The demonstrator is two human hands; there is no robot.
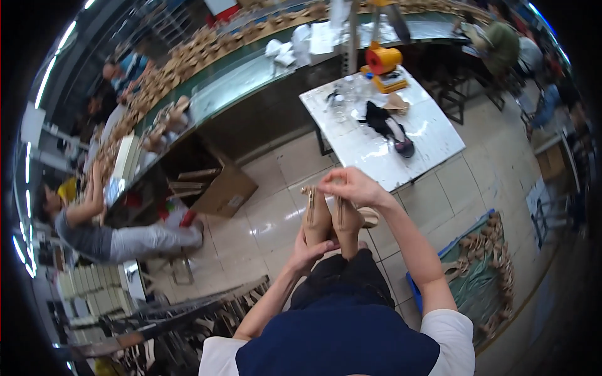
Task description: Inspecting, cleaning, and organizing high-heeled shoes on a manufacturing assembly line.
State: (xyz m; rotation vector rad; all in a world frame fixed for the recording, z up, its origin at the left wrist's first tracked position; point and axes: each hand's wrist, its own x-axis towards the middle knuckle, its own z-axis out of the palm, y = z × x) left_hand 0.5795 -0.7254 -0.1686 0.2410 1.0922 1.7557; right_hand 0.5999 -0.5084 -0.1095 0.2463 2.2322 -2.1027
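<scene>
In front of my body I hold a pair of tan shoes with zippers up their backs. My left hand (307, 252) is wrapped round their lower parts and keeps them side by side. The left shoe (317, 219) has a gold-coloured zipper and a small metal piece at its top edge. My right hand (355, 187) is closed at the top of the right shoe (347, 223), fingertips pinched by its zipper. Whether a zipper pull is between those fingertips is too small to tell.
A white table (433, 141) ahead carries bottles, a dark shoe and a yellow device (384, 59). Beyond runs a long green-edged conveyor (235, 88) with many tan shoes. At left stand a cardboard box (226, 188) and a co-worker (88, 229). A blue bin (448, 254) with tan pieces sits right.
</scene>
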